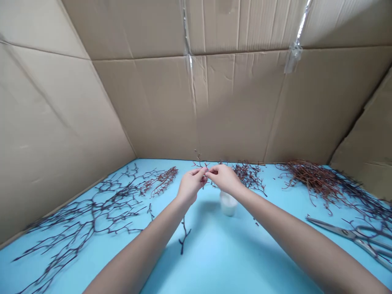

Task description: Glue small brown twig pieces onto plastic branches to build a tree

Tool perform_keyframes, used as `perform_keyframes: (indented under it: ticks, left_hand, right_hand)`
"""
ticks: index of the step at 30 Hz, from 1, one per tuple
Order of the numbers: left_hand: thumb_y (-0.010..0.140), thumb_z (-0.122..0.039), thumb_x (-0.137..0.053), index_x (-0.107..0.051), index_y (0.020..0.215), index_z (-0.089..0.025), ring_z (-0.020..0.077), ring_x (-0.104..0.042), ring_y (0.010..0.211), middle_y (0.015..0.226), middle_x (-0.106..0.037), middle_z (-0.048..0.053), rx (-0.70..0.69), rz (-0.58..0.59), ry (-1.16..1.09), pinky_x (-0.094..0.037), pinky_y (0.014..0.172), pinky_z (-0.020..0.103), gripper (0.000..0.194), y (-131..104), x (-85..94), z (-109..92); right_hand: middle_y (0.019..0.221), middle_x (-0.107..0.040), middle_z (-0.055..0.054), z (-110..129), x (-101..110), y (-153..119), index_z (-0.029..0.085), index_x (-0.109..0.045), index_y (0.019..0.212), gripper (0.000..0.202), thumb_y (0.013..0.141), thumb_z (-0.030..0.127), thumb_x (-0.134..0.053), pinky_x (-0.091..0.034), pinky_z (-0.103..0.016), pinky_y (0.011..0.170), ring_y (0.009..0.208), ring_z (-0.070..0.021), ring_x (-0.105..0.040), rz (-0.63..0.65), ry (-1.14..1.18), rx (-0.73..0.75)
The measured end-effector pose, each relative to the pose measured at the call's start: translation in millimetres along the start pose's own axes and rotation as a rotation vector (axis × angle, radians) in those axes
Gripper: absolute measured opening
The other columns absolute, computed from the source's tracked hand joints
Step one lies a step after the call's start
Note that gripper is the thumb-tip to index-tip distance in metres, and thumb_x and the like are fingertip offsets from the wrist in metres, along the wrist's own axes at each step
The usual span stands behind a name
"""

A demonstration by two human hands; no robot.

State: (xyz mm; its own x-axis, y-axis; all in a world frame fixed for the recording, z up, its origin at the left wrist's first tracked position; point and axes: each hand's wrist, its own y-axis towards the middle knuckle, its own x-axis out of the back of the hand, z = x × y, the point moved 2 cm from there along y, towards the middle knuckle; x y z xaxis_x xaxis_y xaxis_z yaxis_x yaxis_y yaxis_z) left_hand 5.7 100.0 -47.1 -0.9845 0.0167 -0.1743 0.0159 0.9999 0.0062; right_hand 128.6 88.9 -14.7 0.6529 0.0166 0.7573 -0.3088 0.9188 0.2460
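Observation:
My left hand (190, 185) is raised at the middle, its fingers pinched on a thin reddish-brown twig (199, 157) whose forked tips stick up beyond the fingertips. Against it, my right hand (225, 178) is closed in a pinch of thumb and forefinger. What lies between those right fingertips is too small to make out. Below my right wrist stands a small white tub (229, 205), partly covered by the hand. A dark branched twig (184, 237) lies on the blue tabletop (220, 253) beside my left forearm.
Large dark branches (93, 210) spread over the left side, with a reddish twig bunch (165, 179) behind them. Short twig pieces (249, 173) lie behind my right hand. Farther right are a brown twig heap (315, 175) and scissors (347, 233). Cardboard walls (232, 102) enclose the back and sides.

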Motion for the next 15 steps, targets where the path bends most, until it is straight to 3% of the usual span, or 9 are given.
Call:
perform_keyframes:
  ticks: [4, 8, 13, 15]
  left_hand:
    - [0.084, -0.029, -0.05, -0.051, 0.108, -0.014, 0.0182, -0.057, 0.087, 0.106, -0.055, 0.007, 0.173, 0.039, 0.195, -0.048, 0.073, 0.037, 0.028, 20.2, 20.8, 28.2]
    - [0.084, -0.028, -0.05, -0.05, 0.11, -0.015, 0.0193, -0.056, 0.091, 0.11, -0.054, 0.008, 0.306, 0.073, 0.368, -0.048, 0.076, 0.039, 0.029, 28.0, 29.6, 49.2]
    - [0.083, -0.031, -0.05, -0.053, 0.107, -0.013, 0.0233, -0.055, 0.092, 0.109, -0.054, 0.005, 0.371, 0.119, 0.579, -0.048, 0.076, 0.039, 0.03, 30.3, 38.1, 55.6]
    - [0.084, -0.033, -0.048, -0.056, 0.104, -0.012, 0.0264, -0.055, 0.093, 0.107, -0.055, 0.003, 0.38, 0.148, 0.657, -0.047, 0.076, 0.038, 0.03, 29.8, 41.6, 52.6]
  right_hand:
    - [0.1, -0.057, -0.003, -3.3, -15.7, 15.3, 0.011, -0.057, 0.098, 0.029, 0.093, 0.025, -0.033, -0.045, -0.033, 0.076, 0.089, -0.0174, -0.057, 0.071, -0.163, 0.017]
    - [0.101, -0.057, -0.005, 1.9, -22.7, 17.1, 0.017, -0.055, 0.1, 0.02, 0.086, 0.029, -0.05, -0.048, -0.034, 0.073, 0.085, -0.0162, -0.057, 0.049, -0.256, 0.071]
    - [0.077, -0.062, -0.008, 24.9, -33.3, -12.6, 0.015, -0.061, 0.072, 0.018, 0.084, 0.021, -0.049, -0.043, -0.032, 0.068, 0.078, -0.021, -0.059, 0.043, -0.322, 0.196]
    - [0.075, -0.064, -0.008, 35.2, -43.8, -34.3, 0.016, -0.062, 0.071, 0.015, 0.08, 0.023, -0.052, -0.042, -0.031, 0.061, 0.073, -0.0231, -0.06, 0.071, -0.332, 0.245]
